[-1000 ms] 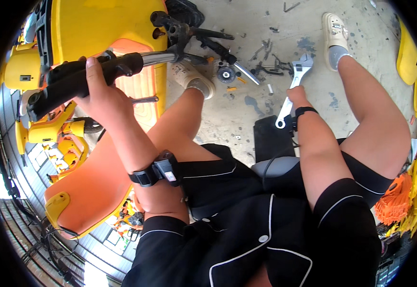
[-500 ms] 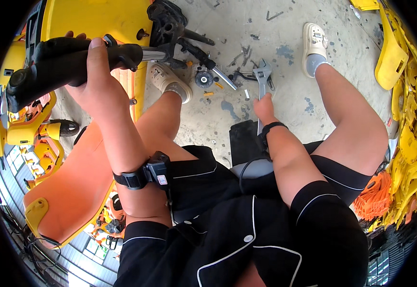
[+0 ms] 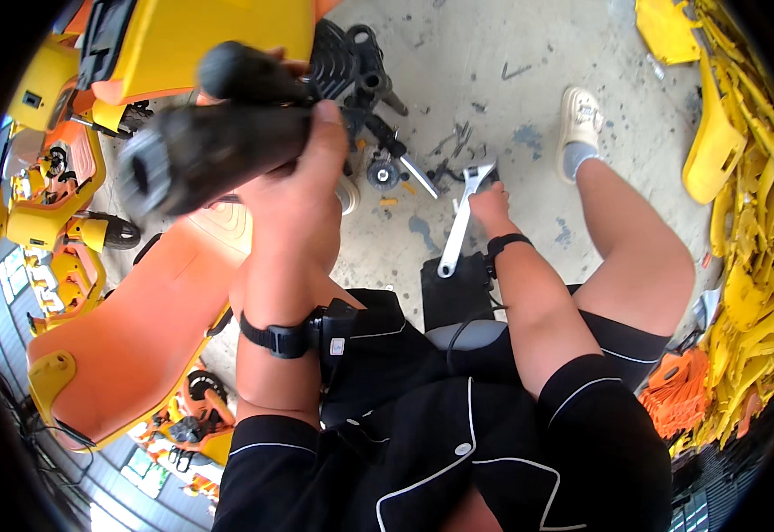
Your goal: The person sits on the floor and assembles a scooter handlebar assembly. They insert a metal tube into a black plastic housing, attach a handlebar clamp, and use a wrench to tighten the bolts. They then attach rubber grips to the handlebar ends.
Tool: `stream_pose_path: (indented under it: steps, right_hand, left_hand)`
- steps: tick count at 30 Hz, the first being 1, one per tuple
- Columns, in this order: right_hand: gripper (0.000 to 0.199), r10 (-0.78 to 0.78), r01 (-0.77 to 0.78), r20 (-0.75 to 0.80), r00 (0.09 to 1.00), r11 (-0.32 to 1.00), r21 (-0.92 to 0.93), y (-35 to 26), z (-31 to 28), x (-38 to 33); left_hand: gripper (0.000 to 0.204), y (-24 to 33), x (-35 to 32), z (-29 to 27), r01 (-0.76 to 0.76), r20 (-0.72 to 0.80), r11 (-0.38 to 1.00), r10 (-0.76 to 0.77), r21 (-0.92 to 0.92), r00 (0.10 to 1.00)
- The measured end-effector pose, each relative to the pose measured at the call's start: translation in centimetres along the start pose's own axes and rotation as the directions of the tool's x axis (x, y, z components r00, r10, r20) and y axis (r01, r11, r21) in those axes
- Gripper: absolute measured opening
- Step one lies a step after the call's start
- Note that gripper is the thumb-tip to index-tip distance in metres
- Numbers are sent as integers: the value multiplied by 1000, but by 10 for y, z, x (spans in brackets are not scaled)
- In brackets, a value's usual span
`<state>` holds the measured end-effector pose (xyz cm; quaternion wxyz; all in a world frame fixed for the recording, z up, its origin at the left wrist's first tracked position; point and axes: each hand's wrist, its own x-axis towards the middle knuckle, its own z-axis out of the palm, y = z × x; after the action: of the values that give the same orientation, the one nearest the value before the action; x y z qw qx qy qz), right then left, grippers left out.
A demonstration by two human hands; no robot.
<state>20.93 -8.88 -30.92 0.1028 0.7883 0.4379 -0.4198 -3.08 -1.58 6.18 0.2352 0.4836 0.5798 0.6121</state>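
Note:
My left hand (image 3: 302,164) is raised on the left, closed around a black suspension fork (image 3: 227,151) with two thick tubes. Motion smears the fork, and its near tube points to the lower left with a hollow end. Lower, between my knees, my right hand (image 3: 491,206) grips a silver adjustable wrench (image 3: 459,232) near its jaw. The handle slants down and left over a black flat piece (image 3: 454,294). Just beyond the wrench, black and chrome shock parts (image 3: 396,146) and a small wheel (image 3: 382,175) lie on the concrete floor.
A yellow body (image 3: 200,44) stands at the upper left, above an orange-and-yellow seat-like shell (image 3: 129,328). Yellow panels (image 3: 750,266) pile up along the right, with orange pieces (image 3: 675,390) at their foot. Loose hex keys and bolts (image 3: 458,137) lie on the floor.
My left hand has swung the fork to the right and turned its tube end toward me. My right hand has shifted from the wrench's handle to near its jaw, with the handle now slanting down-left.

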Motion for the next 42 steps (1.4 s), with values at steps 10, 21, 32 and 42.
stream_pose_path:
  steps: [10, 21, 32, 42]
  right_hand:
    - [49, -723, 643, -263, 639, 314, 699, -216, -271, -169]
    - [44, -803, 926, -484, 348, 215, 309, -255, -294, -299]
    - [33, -832, 963, -493, 254, 168, 211, -248, -278, -305]
    - [34, -831, 977, -515, 210, 162, 136, -241, -277, -304]
  left_hand:
    - [63, -14, 18, 11, 3, -98, 997, 5, 74, 995]
    - [78, 11, -2, 12, -129, 98, 982, 116, 140, 988]
    - [39, -8, 29, -35, 240, 444, 927, -94, -286, 891]
    - [36, 5, 24, -38, 164, 406, 962, -63, -218, 912]
